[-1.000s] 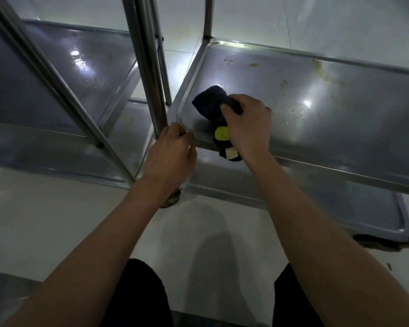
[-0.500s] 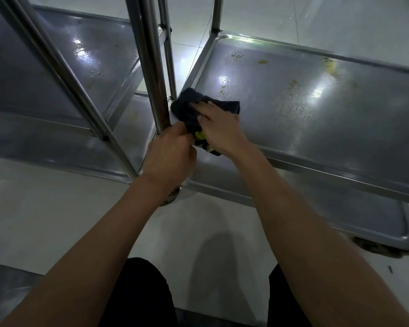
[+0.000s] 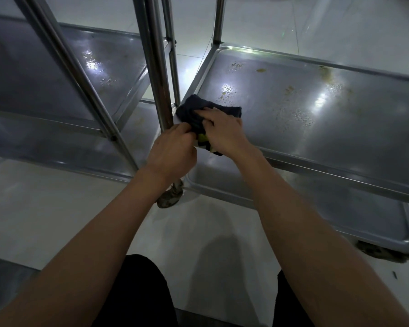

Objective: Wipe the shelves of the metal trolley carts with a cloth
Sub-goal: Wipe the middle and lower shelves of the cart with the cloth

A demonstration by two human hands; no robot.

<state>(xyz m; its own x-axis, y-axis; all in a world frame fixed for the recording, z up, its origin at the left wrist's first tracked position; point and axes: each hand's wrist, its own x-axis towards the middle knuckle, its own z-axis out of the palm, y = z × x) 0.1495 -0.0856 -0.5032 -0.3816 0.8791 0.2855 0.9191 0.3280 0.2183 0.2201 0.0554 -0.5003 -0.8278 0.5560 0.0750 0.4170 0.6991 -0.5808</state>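
While the person crouches low, dark trousers (image 3: 137,291) fill the bottom of the view, with both bare forearms reaching forward over a pale tiled floor (image 3: 57,208). Left hand (image 3: 172,149) is curled around the bottom of the upright steel post (image 3: 156,67) at the near left corner of the right-hand trolley, fingers clenched on the tube right where it meets the shelf rim. Just below that hand you can see a grubby caster wheel (image 3: 169,197) touching the floor. Right hand (image 3: 222,131) sits right beside the left one, fingers bent down over a dark cloth (image 3: 191,109) with a yellow-green patch, pressing it into the near left corner of the middle shelf (image 3: 316,128). Cloth is bunched up against the rim and the post there. Beyond it, the shelf is pretty dirty: yellowish crusty spots and droplets scattered toward the far edge, plus bright light glare. A lower shelf (image 3: 340,208) shows underneath. Off to the left stands a second trolley (image 3: 45,74), its shelf also speckled and shiny.
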